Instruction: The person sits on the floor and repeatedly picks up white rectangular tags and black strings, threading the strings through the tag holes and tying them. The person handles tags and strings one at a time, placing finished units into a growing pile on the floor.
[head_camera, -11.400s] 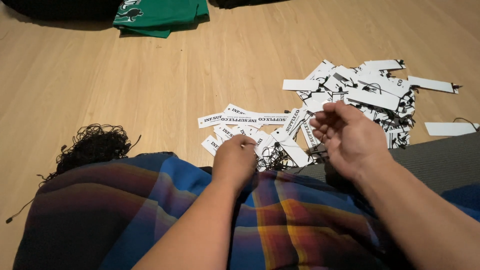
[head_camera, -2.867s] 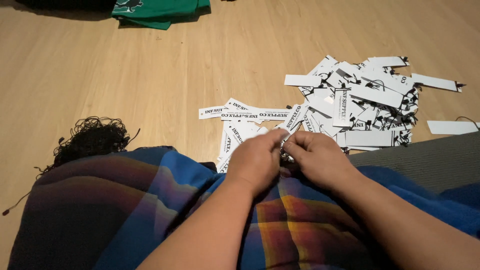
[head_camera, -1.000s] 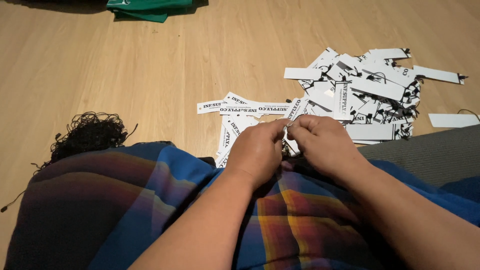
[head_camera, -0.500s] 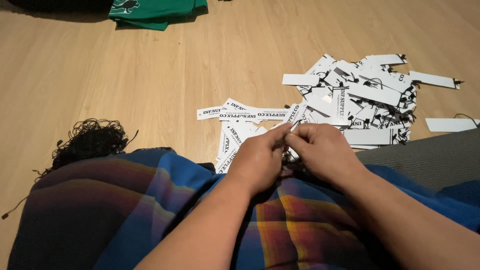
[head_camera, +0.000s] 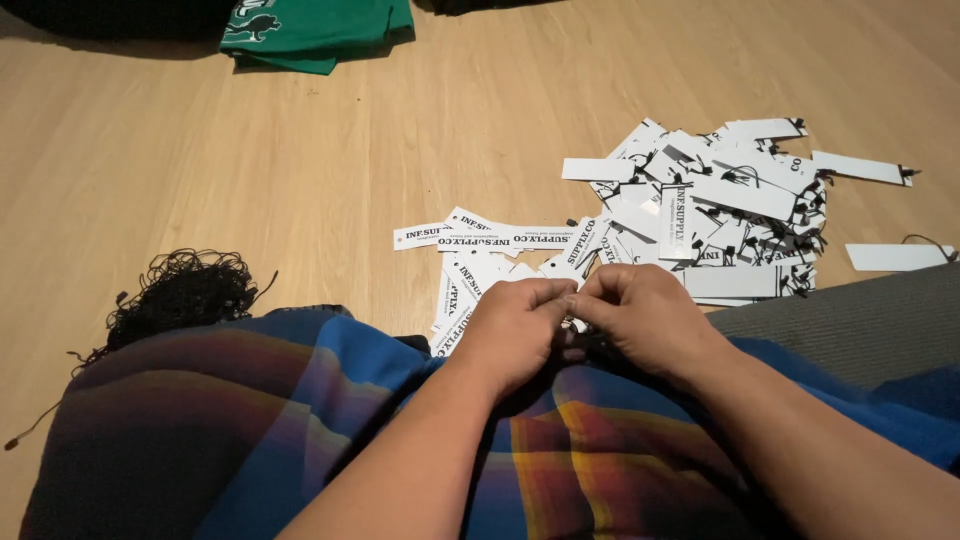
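Note:
My left hand (head_camera: 515, 328) and my right hand (head_camera: 645, 318) meet fingertip to fingertip over my lap, pinching a small white paper tag (head_camera: 574, 322) between them; most of the tag is hidden by the fingers. Just beyond the hands lie several loose white tags with black print (head_camera: 480, 240) on the wooden floor. A bigger heap of white tags with black strings (head_camera: 720, 205) sits further right. A tangle of black strings (head_camera: 180, 295) lies on the floor to the left.
A multicoloured plaid cloth (head_camera: 250, 430) covers my lap. A green garment (head_camera: 310, 25) lies at the top edge on the wooden floor (head_camera: 200, 150). A grey mat (head_camera: 860, 320) is at the right, with a lone white tag (head_camera: 895, 257) by it.
Long ago the hands were apart, the right one raised; since then they have come together and stayed pinched over the lap, shifting only slightly in the last second.

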